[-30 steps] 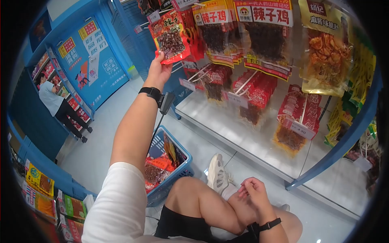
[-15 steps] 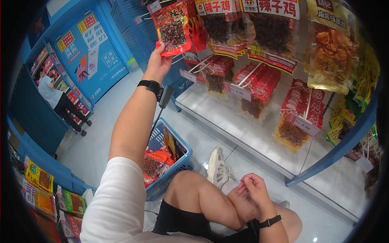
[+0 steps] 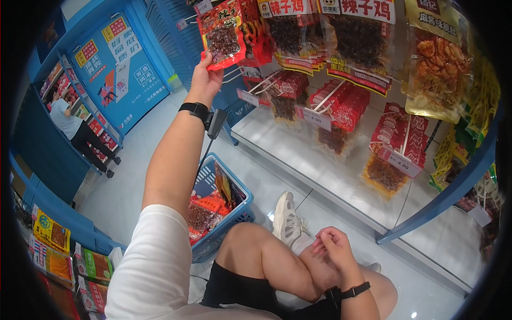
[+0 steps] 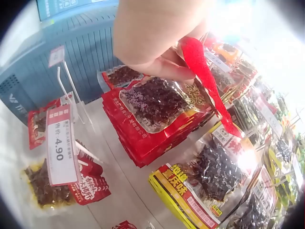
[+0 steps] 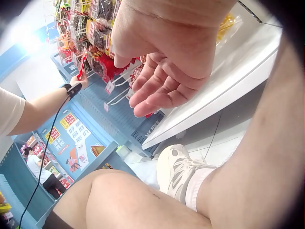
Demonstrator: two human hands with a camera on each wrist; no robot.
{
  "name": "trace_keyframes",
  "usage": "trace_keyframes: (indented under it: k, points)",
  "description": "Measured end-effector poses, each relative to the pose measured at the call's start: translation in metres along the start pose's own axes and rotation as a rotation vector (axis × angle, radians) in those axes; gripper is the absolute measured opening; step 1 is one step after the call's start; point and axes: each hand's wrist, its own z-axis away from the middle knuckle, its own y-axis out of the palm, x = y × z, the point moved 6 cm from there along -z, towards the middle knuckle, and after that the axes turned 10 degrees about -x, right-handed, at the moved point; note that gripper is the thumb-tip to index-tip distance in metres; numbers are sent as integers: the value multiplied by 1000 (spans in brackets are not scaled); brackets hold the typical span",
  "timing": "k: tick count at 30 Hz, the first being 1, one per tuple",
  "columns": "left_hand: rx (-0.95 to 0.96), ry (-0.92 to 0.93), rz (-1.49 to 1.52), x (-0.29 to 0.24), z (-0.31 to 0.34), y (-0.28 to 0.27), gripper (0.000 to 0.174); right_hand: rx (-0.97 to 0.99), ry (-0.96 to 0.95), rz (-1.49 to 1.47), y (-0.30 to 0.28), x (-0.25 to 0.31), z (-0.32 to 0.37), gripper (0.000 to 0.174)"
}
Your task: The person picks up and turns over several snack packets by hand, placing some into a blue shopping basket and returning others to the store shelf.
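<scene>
Left hand (image 3: 205,84): fingers pinch rectangular red plastic packet (image 3: 223,38) above
Best hold: lower edge; likely light, slippery
Right hand (image 3: 335,250): relaxed fingers, empty

One held packet (image 3: 224,40); one basket (image 3: 212,244).

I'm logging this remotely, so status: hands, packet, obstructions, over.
Left hand pinching red packet near lower edge. Right hand empty, over legs. Other red packets hang close behind; hook release can't be confirmed.

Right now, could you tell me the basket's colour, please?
The basket is blue, clearest in the head view.
</scene>
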Motion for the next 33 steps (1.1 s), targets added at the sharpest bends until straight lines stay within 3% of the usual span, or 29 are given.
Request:
trace_keyframes:
  k: [12,17,21,27,29,31,33]
  points:
    - [-3,-144,-43,28,-20,4,18,-4,11,15,1,-2,1,21]
    - [-123,-54,-284,41,-50,2,22,11,-6,92,-5,-9,-3,25]
    - [-214,-12,-291,50,-70,-1,20,16,30,61,-4,-11,-6,23]
    - [-211,-4,-392,56,-91,-5,21,28,49,-5,-6,-12,-14,21]
    - [-231,-125,-411,57,-83,-9,24,35,50,-15,-6,-12,-12,20]
    - [-297,-77,-539,55,-63,-31,34,29,55,-24,-5,-8,-10,20]
    - [-179,-118,-614,47,-47,-58,51,19,42,-12,-3,-4,-7,21]
